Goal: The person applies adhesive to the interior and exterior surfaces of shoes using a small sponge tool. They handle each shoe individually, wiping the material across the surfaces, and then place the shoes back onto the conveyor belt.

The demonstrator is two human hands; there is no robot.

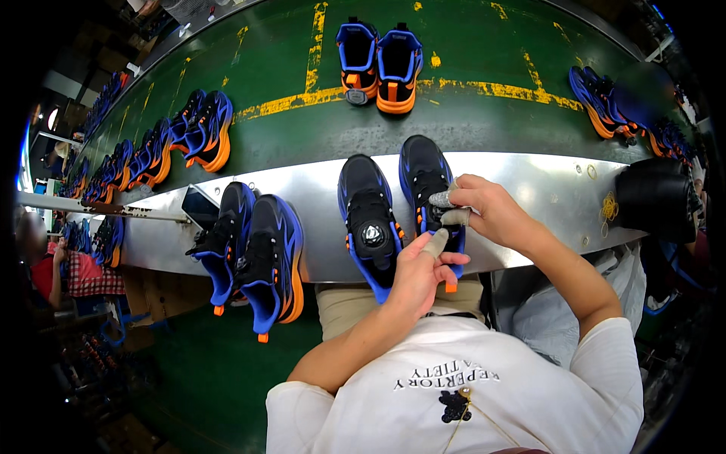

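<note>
Two black, blue and orange sneakers lie side by side on a metal shelf in front of me. My right hand, with taped fingertips, grips the tongue area of the right sneaker. My left hand, its thumb taped, holds that same shoe at its heel end, right beside the left sneaker with a round dial on its tongue.
Another pair of the same sneakers overhangs the shelf edge at left. Behind runs a green conveyor belt with yellow marks, carrying several pairs, one at top centre. A black bag sits at right. A person in red checks is far left.
</note>
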